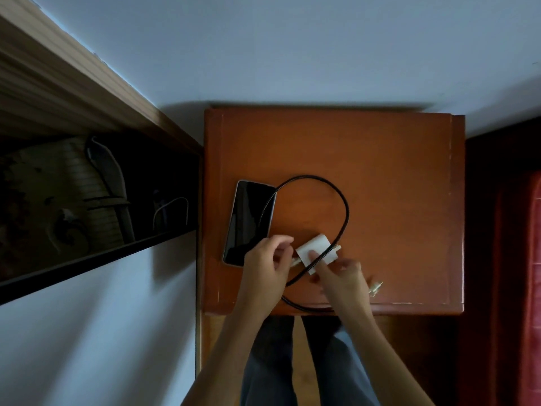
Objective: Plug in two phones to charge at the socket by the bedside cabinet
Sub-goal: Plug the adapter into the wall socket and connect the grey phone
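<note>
At the bottom, two bare forearms reach forward over grey trousers and a strip of wooden floor (pixel 298 361). Both hands work above the near edge of the bedside cabinet (pixel 395 177). The right hand (pixel 339 281) holds the white charger block (pixel 314 250), with the thumb pressed flat on its top face and the other fingers under it. The left hand (pixel 268 260) is closed narrowly, its fingertips pinching a small white plug at the left side of the block; whether the plug is already seated in the block, I cannot tell. A black braided cable (pixel 342 200) passes across the block, makes a wide loop on the middle of the cabinet top, and its other part goes over the near edge. One phone (pixel 248 221) lies face up with a dark screen near the left edge of the cabinet, just beside the left hand; the loop of cable touches its far right corner. A small metal piece (pixel 376 288) shows close to the near edge, right of the right hand, but it is too blurred to name. A second phone and the socket are not visible.

Left of the cabinet there is a dark open shelf (pixel 96 256) with a patterned cloth (pixel 61 200) and a thin white cable (pixel 171 209) inside. Behind the cabinet stands a plain pale wall (pixel 292 48). On the right side, something dark red (pixel 524 259) stands in shadow.
</note>
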Demonstrator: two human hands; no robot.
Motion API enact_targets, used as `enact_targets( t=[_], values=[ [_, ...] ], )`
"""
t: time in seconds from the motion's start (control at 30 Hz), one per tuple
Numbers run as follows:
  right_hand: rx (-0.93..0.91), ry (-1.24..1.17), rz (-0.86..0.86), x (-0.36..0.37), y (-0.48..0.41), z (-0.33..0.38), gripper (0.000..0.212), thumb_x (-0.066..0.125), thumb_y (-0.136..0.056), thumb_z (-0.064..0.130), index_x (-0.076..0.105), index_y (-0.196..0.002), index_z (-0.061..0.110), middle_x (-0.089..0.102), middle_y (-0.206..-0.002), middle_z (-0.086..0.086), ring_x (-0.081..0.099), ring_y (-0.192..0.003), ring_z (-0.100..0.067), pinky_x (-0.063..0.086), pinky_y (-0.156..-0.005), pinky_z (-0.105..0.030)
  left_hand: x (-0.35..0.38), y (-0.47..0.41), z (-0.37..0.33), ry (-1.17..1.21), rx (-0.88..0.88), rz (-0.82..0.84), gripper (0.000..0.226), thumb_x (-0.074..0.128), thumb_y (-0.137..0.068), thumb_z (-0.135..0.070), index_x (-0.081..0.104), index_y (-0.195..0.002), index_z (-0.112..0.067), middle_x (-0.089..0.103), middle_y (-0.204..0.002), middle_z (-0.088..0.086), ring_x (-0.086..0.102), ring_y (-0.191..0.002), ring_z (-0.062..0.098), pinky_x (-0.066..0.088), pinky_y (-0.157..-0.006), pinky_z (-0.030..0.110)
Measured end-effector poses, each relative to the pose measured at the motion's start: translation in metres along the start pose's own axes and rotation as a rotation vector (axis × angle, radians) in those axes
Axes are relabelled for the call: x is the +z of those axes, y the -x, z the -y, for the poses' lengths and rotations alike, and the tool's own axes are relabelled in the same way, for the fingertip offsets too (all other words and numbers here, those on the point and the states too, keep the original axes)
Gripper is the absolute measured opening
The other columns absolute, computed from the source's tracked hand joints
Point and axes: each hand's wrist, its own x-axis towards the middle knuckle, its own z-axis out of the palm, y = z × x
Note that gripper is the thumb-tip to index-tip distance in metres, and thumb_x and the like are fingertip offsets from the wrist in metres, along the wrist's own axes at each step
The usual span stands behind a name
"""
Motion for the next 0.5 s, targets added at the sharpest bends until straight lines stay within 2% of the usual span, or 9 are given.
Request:
enact_targets(
  t=[0.07,0.13,0.17,0.23,0.37,0.5],
  values=[
    [0.023,-0.002,-0.058,0.013,0.000,0.009,0.075,0.075,-0.069,0.068,0.039,-0.104,0.013,0.062,-0.095,-0.001,0.063,-0.086,-0.021,0.044,-0.054,-0.027,0.000,-0.002,-0.002,0.010,-0.032,0.013,0.024,0.051,-0.104,-0.020,0.068,-0.121,-0.017,0.071,-0.111,-0.004,0.064,-0.099,-0.001,0.049,-0.082,0.006],
    [0.050,-0.059,-0.077,0.022,-0.003,0.018,0.073,0.079,-0.067,0.060,0.036,-0.103,0.014,0.056,-0.091,0.000,0.060,-0.084,-0.022,0.041,-0.054,-0.027,-0.003,0.001,-0.005,0.020,-0.010,-0.029,0.027,0.046,-0.106,-0.015,0.066,-0.124,-0.015,0.071,-0.109,-0.002,0.067,-0.100,0.004,0.055,-0.087,0.019],
    [0.056,-0.085,-0.079,0.024,-0.005,0.021,0.070,0.081,-0.068,0.054,0.036,-0.103,0.014,0.054,-0.089,0.002,0.058,-0.082,-0.021,0.040,-0.054,-0.027,-0.005,0.002,-0.009,0.024,0.020,-0.072,0.028,0.045,-0.105,-0.010,0.064,-0.127,-0.012,0.071,-0.110,0.001,0.068,-0.100,0.006,0.057,-0.087,0.024],
    [0.041,-0.102,-0.095,0.024,-0.007,0.026,0.061,0.082,-0.070,0.042,0.037,-0.100,0.014,0.054,-0.088,0.001,0.057,-0.077,-0.017,0.040,-0.052,-0.027,-0.012,0.004,-0.016,0.045,0.079,-0.202,0.033,0.045,-0.103,-0.002,0.061,-0.131,-0.007,0.070,-0.112,0.004,0.068,-0.099,0.008,0.058,-0.086,0.028],
    [-0.092,-0.096,-0.145,0.008,-0.001,0.038,0.043,0.075,-0.076,0.033,0.042,-0.098,0.016,0.059,-0.090,-0.005,0.061,-0.071,-0.016,0.044,-0.045,-0.024,-0.030,-0.001,-0.045,0.166,0.180,-0.429,0.033,0.047,-0.099,0.005,0.059,-0.130,0.001,0.068,-0.113,0.010,0.069,-0.104,0.017,0.060,-0.086,0.036],
    [-0.304,-0.033,-0.288,-0.023,0.014,0.063,0.041,0.070,-0.081,0.028,0.038,-0.104,0.016,0.059,-0.089,-0.006,0.065,-0.073,-0.024,0.059,-0.054,-0.042,-0.050,-0.007,-0.089,0.269,0.350,-0.456,0.024,0.053,-0.098,0.005,0.066,-0.119,0.003,0.069,-0.112,0.010,0.069,-0.108,0.018,0.058,-0.091,0.035]
  ],
)
